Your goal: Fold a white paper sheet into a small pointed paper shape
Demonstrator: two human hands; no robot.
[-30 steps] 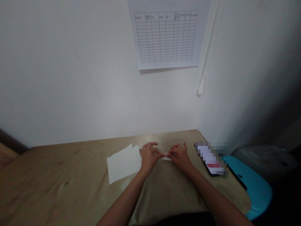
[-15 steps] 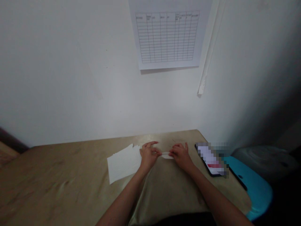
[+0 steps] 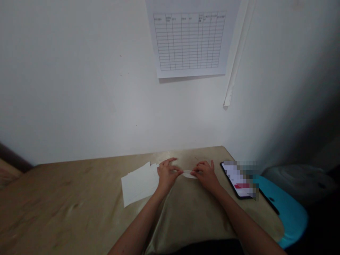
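A small strip of white paper (image 3: 188,174) is stretched between my two hands, low over the table. My left hand (image 3: 168,173) pinches its left end between thumb and forefinger, the other fingers fanned out above. At the right end, my right hand (image 3: 205,175) grips the strip the same way, with one finger raised. White paper sheets (image 3: 139,185) with a torn, uneven top edge lie left of my left hand, which hides their right edge.
The table (image 3: 79,212) has a wrinkled tan cover and meets a white wall. A phone (image 3: 237,180) with a lit, partly blurred screen lies at right. Beyond it stands a turquoise stool or chair (image 3: 289,209). A printed grid sheet (image 3: 190,42) hangs on the wall.
The strip's face is turned a little more towards me and looks flatter and wider. Both hands have shifted only slightly, still pinching its ends.
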